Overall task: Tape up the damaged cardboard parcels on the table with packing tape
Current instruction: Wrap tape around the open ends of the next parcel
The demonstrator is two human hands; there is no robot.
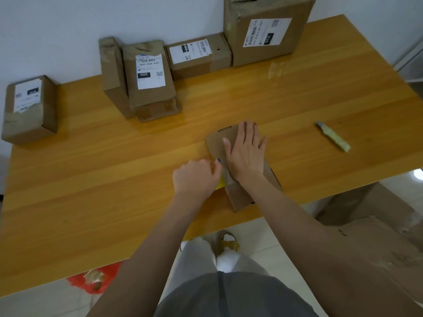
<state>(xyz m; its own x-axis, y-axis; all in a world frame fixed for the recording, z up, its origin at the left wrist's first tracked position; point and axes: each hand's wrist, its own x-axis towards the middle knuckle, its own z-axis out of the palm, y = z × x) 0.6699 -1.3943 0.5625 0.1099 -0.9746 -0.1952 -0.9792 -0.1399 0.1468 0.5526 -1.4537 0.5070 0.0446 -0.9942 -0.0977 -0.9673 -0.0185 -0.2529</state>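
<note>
Bench [91,179]: more parcels [270,33] well beyond hands, by wall. Box [242,197] under right hand [246,154], near front edge; palm flat, fingers straight, pressing lid. Left hand [194,179] curled round yellow tape roll [220,185], mostly hidden, against box's left side. Knife [333,136] well right of hands. Best practice: pin lid firmly, pull strip taut and straight across seam, smooth down before cutting.

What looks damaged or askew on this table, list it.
The 060-labelled parcel leans askew on a squashed box, its top crumpled. The label on the far-left parcel is peeling. The tall box has a torn top.
</note>
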